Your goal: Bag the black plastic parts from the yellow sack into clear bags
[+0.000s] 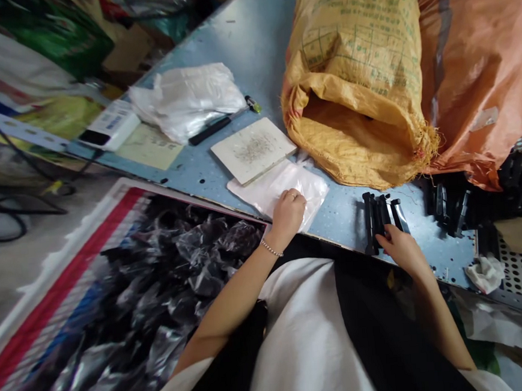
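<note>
My left hand (290, 212) rests on a stack of clear plastic bags (312, 188) at the table's front edge. Its fingers are curled and pressed together on the top bag. A pale square block (254, 150) with a speckled top lies over the far part of that stack. To the right, my right hand (401, 248) has its thumb and fingers closed around the near end of some long black plastic parts (385, 210). They lie side by side on the blue table; how many are in the grip is hidden.
A yellow woven sack (356, 31) lies with its mouth towards me, beside an orange sack (477, 70). More black parts (447, 208) lie at right. White bags (190, 98), a black pen-like tool (210, 130) and a white device (110, 126) stand left. Below, a crate (69, 280) holds bagged black pieces.
</note>
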`<move>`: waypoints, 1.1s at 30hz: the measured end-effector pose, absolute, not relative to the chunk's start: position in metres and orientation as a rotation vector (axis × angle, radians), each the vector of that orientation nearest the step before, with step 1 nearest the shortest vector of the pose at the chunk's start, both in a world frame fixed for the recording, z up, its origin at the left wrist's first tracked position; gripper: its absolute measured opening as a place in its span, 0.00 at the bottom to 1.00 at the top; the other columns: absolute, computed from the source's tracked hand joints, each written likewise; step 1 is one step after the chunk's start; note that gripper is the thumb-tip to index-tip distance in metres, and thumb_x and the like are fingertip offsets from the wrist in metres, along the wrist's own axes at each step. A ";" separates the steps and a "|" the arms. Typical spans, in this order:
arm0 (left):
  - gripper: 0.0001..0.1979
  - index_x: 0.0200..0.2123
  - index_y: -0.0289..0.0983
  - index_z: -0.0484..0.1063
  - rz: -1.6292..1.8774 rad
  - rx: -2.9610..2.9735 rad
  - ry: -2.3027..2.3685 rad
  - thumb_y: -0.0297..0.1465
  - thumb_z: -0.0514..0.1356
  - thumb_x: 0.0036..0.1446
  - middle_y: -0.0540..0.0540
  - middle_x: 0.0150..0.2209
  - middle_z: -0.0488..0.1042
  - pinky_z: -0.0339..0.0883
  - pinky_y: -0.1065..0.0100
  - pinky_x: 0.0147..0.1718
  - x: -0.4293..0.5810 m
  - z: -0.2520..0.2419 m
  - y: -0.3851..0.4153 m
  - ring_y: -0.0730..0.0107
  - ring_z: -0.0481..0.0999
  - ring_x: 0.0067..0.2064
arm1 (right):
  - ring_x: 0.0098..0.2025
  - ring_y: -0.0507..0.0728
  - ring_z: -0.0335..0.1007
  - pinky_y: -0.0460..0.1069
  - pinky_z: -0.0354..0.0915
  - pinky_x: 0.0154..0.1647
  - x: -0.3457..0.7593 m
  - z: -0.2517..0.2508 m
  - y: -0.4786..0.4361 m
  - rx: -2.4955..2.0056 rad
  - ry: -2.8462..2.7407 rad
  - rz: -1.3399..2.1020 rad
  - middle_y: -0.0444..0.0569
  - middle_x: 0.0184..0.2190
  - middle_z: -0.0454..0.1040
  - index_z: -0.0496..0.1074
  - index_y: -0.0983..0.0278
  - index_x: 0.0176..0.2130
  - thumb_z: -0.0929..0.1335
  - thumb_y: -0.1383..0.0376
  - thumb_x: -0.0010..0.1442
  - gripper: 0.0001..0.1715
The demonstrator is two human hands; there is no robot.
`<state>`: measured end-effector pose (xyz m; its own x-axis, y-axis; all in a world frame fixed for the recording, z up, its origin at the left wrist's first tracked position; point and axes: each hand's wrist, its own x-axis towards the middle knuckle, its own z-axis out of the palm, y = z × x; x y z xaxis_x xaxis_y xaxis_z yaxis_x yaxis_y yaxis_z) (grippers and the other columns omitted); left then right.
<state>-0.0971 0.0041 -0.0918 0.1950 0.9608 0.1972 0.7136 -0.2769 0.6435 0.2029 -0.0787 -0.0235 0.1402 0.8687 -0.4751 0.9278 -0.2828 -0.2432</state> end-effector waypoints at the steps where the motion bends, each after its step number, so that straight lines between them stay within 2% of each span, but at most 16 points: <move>1: 0.05 0.28 0.35 0.71 0.831 1.963 1.573 0.24 0.60 0.57 0.42 0.34 0.73 0.70 0.59 0.44 -0.099 -0.093 0.009 0.60 0.74 0.41 | 0.32 0.58 0.76 0.50 0.67 0.34 0.205 -0.024 -0.079 2.341 1.849 -1.038 0.51 0.34 0.77 0.69 0.65 0.49 0.65 0.57 0.64 0.18; 4: 0.06 0.28 0.36 0.68 0.903 1.549 1.548 0.27 0.64 0.53 0.50 0.28 0.72 0.68 0.67 0.34 -0.113 -0.094 0.019 0.70 0.72 0.30 | 0.27 0.54 0.71 0.48 0.66 0.30 0.198 -0.030 -0.078 2.334 1.888 -1.858 0.46 0.30 0.74 0.71 0.64 0.46 0.68 0.53 0.61 0.20; 7: 0.04 0.31 0.37 0.69 0.994 1.291 1.453 0.28 0.62 0.54 0.52 0.26 0.74 0.67 0.71 0.29 -0.123 -0.095 0.021 0.73 0.72 0.27 | 0.22 0.51 0.64 0.46 0.63 0.23 0.171 -0.044 -0.075 1.999 1.535 -2.733 0.42 0.22 0.70 0.73 0.63 0.37 0.72 0.53 0.56 0.17; 9: 0.02 0.32 0.36 0.71 1.048 1.335 1.434 0.25 0.58 0.55 0.50 0.29 0.77 0.70 0.69 0.34 -0.126 -0.095 0.020 0.71 0.75 0.31 | 0.20 0.50 0.59 0.45 0.59 0.18 0.145 -0.058 -0.070 1.727 1.117 -3.121 0.42 0.20 0.68 0.72 0.63 0.34 0.73 0.54 0.54 0.15; 12: 0.11 0.37 0.36 0.76 1.064 1.572 1.452 0.23 0.54 0.57 0.46 0.39 0.79 0.71 0.65 0.47 -0.129 -0.096 0.018 0.68 0.78 0.43 | 0.21 0.49 0.57 0.43 0.55 0.16 0.110 -0.078 -0.059 1.431 0.662 -3.334 0.44 0.24 0.69 0.72 0.64 0.38 0.72 0.56 0.56 0.15; 16: 0.17 0.50 0.35 0.75 1.038 1.799 1.491 0.23 0.54 0.58 0.40 0.53 0.74 0.73 0.63 0.51 -0.133 -0.089 0.010 0.65 0.77 0.50 | 0.19 0.45 0.48 0.38 0.52 0.15 0.082 -0.092 -0.042 1.106 0.271 -3.497 0.40 0.23 0.63 0.71 0.67 0.43 0.69 0.59 0.60 0.15; 18: 0.22 0.55 0.36 0.71 1.046 1.955 1.392 0.22 0.52 0.60 0.39 0.57 0.71 0.70 0.60 0.56 -0.129 -0.080 -0.001 0.63 0.73 0.56 | 0.19 0.45 0.47 0.38 0.52 0.15 0.075 -0.094 -0.038 1.137 0.332 -3.502 0.39 0.23 0.62 0.71 0.66 0.43 0.69 0.58 0.60 0.15; 20: 0.26 0.61 0.39 0.66 1.056 2.103 1.196 0.20 0.48 0.62 0.41 0.60 0.69 0.66 0.58 0.61 -0.119 -0.069 -0.018 0.64 0.70 0.61 | 0.19 0.45 0.49 0.39 0.54 0.17 0.073 -0.095 -0.036 1.456 0.636 -3.397 0.40 0.22 0.63 0.72 0.65 0.38 0.69 0.57 0.59 0.13; 23: 0.31 0.68 0.42 0.55 1.016 2.236 0.933 0.19 0.47 0.63 0.41 0.62 0.68 0.66 0.60 0.62 -0.098 -0.055 -0.048 0.65 0.68 0.63 | 0.23 0.49 0.59 0.43 0.62 0.23 0.074 -0.089 -0.038 1.996 1.118 -3.121 0.41 0.22 0.66 0.70 0.63 0.30 0.70 0.59 0.55 0.10; 26: 0.29 0.67 0.36 0.55 0.893 2.325 0.902 0.22 0.51 0.63 0.37 0.61 0.68 0.66 0.58 0.63 -0.087 -0.044 -0.070 0.61 0.68 0.63 | 0.32 0.53 0.68 0.46 0.68 0.35 0.081 -0.073 -0.045 2.188 1.488 -2.870 0.43 0.28 0.73 0.73 0.62 0.33 0.73 0.63 0.51 0.08; 29: 0.20 0.60 0.33 0.64 0.808 2.404 1.019 0.26 0.54 0.65 0.37 0.55 0.72 0.68 0.60 0.61 -0.097 -0.025 -0.086 0.62 0.72 0.59 | 0.42 0.57 0.73 0.51 0.70 0.46 0.092 -0.049 -0.056 2.047 2.018 -2.480 0.46 0.39 0.79 0.76 0.61 0.43 0.73 0.61 0.54 0.16; 31: 0.18 0.58 0.34 0.66 0.763 2.395 1.122 0.28 0.54 0.67 0.39 0.54 0.73 0.70 0.63 0.59 -0.117 -0.008 -0.098 0.65 0.74 0.56 | 0.42 0.57 0.74 0.53 0.71 0.46 0.101 -0.035 -0.063 1.737 2.079 -2.431 0.48 0.43 0.79 0.75 0.61 0.51 0.72 0.58 0.57 0.22; 33: 0.17 0.58 0.36 0.68 0.661 2.342 1.244 0.29 0.53 0.67 0.41 0.54 0.73 0.72 0.64 0.56 -0.145 0.001 -0.109 0.65 0.76 0.54 | 0.39 0.56 0.76 0.52 0.72 0.43 0.111 -0.026 -0.067 1.584 2.027 -2.433 0.50 0.44 0.80 0.73 0.60 0.54 0.70 0.57 0.61 0.23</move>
<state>-0.1452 -0.1088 0.0008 0.4907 0.8440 0.2166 0.6518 -0.5205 0.5516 0.1106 -0.0669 -0.0259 -0.5367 0.7594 -0.3678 0.2247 -0.2916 -0.9298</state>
